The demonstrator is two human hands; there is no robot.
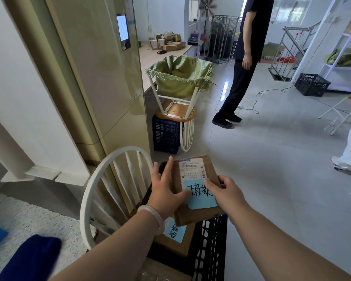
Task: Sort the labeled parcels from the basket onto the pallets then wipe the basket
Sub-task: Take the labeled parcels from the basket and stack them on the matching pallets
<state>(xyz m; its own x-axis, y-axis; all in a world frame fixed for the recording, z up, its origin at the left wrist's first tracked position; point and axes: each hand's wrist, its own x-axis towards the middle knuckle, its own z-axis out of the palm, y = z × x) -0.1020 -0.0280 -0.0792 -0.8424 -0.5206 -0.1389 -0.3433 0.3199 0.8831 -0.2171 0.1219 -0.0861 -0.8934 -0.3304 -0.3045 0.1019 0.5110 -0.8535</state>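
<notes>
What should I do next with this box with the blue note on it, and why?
Probably lift the cardboard parcel clear of the black basket and carry it off toward its pallet, though no pallet is in view. The left hand and right hand are both on it, its handwritten blue label faces up, and another labelled parcel waits beneath.

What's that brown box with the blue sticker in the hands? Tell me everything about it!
The parcel is a flat brown cardboard box. On top are a white printed shipping label with barcodes and a light blue sticker with black handwritten characters. It lies face up, slightly tilted, over a second stickered box in the black mesh basket. The left hand lies along its left edge, thumb on top. The right hand grips its right edge, thumb on the sticker.
</notes>
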